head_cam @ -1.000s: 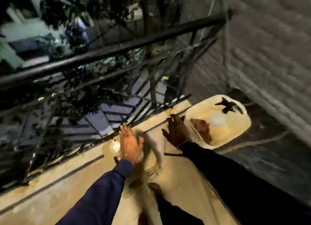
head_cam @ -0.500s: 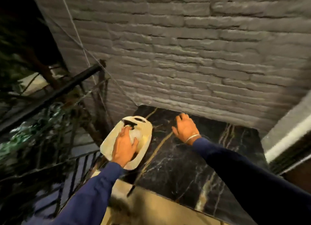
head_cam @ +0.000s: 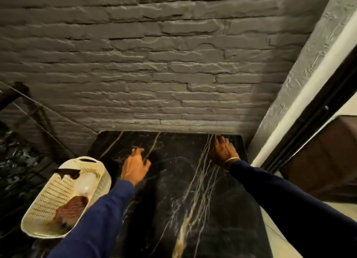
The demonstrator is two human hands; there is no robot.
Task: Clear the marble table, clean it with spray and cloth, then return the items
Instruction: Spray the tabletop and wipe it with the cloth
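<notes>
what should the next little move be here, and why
Probably move the left hand to the basket and take what looks like the spray bottle. It and the right hand hold nothing over the table, and the bottle and cloth lie in the basket right beside the left forearm.

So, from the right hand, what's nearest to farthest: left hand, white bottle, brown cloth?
From the right hand:
1. Left hand, over the table middle.
2. White bottle, in the basket, left.
3. Brown cloth, basket's near end.
</notes>
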